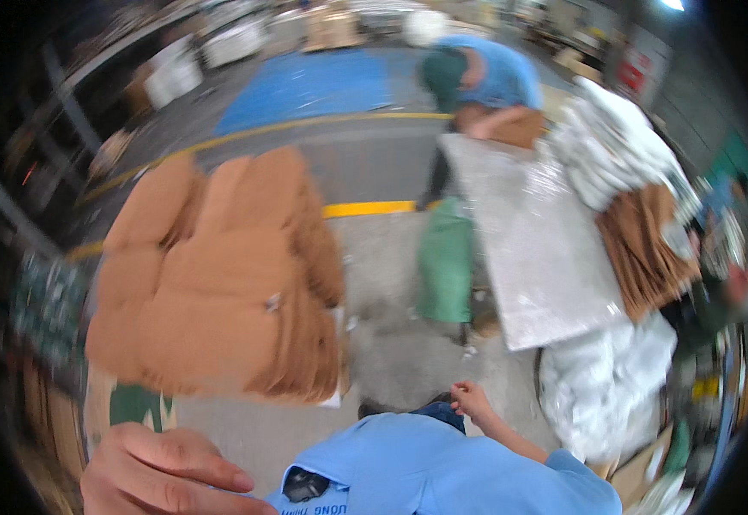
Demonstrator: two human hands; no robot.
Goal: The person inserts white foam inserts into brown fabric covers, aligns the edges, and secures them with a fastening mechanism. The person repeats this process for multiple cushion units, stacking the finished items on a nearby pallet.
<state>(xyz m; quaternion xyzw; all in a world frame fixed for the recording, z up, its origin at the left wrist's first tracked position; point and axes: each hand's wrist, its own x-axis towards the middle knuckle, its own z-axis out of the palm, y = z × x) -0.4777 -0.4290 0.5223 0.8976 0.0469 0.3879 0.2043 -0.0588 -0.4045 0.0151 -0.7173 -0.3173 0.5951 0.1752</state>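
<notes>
My left hand (168, 472) is raised large at the lower left, its fingers stretched out, and nothing shows in it. My right hand (471, 402) hangs low in front of my body with fingers loosely bent and apart; I see nothing held there. Neither hand touches the goods around me. Nearest on the left is a broad pile of brown, fabric-like pieces (228, 283), stacked in several layers. Off to the right stands a long table (554, 257) with a shiny, pale covering. A bundle of brown folded pieces (644, 249) lies by its right edge.
A co-worker (494, 77) in blue bends over the table's far end. White plastic-wrapped bundles (623, 146) are heaped at its right, and white bags (605, 386) bulge at its near end. A green sack (447, 262) stands left of it. A blue sheet (309, 86) covers floor farther off.
</notes>
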